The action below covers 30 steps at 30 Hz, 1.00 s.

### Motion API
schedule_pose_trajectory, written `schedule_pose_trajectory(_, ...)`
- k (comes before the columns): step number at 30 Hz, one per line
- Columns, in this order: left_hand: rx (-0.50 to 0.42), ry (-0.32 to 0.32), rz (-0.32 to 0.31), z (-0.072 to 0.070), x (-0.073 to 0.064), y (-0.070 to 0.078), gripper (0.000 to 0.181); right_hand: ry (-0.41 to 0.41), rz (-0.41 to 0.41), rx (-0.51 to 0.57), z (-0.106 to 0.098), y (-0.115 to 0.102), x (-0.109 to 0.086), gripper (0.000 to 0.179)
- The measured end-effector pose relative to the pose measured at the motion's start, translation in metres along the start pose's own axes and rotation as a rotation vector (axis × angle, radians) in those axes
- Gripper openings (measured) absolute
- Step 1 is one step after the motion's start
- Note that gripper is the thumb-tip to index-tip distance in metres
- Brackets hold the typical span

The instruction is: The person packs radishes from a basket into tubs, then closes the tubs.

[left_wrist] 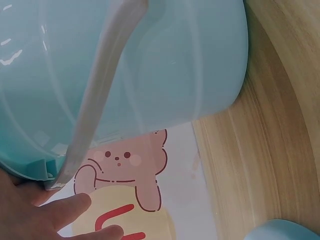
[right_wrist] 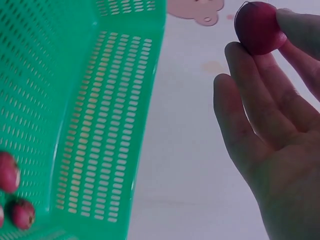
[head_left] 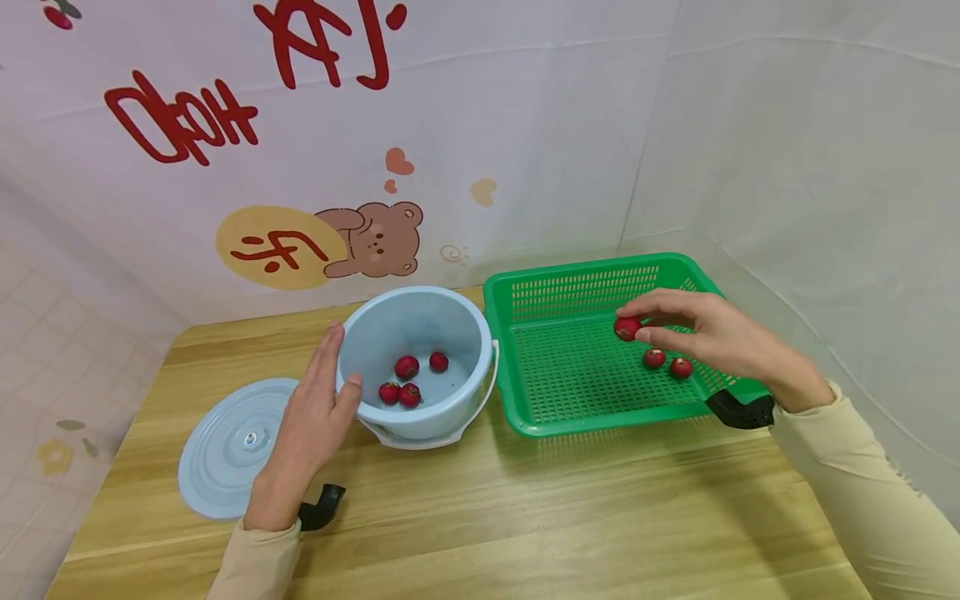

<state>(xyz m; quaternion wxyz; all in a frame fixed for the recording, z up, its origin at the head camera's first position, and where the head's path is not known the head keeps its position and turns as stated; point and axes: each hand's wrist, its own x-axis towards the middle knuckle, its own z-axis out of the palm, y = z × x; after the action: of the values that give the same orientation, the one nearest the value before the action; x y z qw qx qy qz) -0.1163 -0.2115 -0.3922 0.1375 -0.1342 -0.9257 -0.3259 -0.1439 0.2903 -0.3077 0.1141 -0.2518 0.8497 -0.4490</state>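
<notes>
My right hand (head_left: 701, 329) pinches a small round red radish (head_left: 627, 328) between thumb and fingertips, above the green plastic basket (head_left: 517, 421). The right wrist view shows the same radish (right_wrist: 257, 27) at the fingertips. Beneath that hand, more radishes (head_left: 654, 358) lie on the basket floor. My left hand (head_left: 318, 408) rests its extended fingers against the left rim of a light blue bucket (head_left: 420, 425). In the left wrist view those fingers (left_wrist: 70, 210) touch the rim by the handle joint. Several radishes (head_left: 407, 367) lie at the bucket's bottom.
A round blue lid (head_left: 225, 450) lies on the wooden table (head_left: 525, 517) left of the bucket, partly behind the left hand. The bucket's white handle (head_left: 486, 392) hangs down. A white printed cloth (head_left: 525, 125) stands behind the table. Basket and bucket sit side by side.
</notes>
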Motion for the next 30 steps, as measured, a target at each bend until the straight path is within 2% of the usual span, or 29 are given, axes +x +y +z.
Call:
schedule_pose_trajectory(7, -0.005, 0.002, 0.001, 0.000, 0.000, 0.001, 0.067, 0.068, -0.013, 0.006, 0.014, -0.012, 0.001, 0.029)
schedule_pose_trajectory(15, 0.005, 0.004, 0.001, 0.000, 0.000, 0.001, 0.067, 0.166, -0.165, -0.106, 0.032, -0.017, 0.008, 0.034)
schedule_pose_trajectory(22, 0.005, 0.001, -0.001, -0.001, 0.000, 0.001, 0.067, 0.208, -0.273, -0.081, 0.051, -0.027, 0.015, 0.038)
schedule_pose_trajectory(30, 0.010, -0.004, -0.007, -0.001, 0.000, 0.001, 0.067, 0.264, -0.321, -0.033, 0.071, -0.041, 0.022, 0.039)
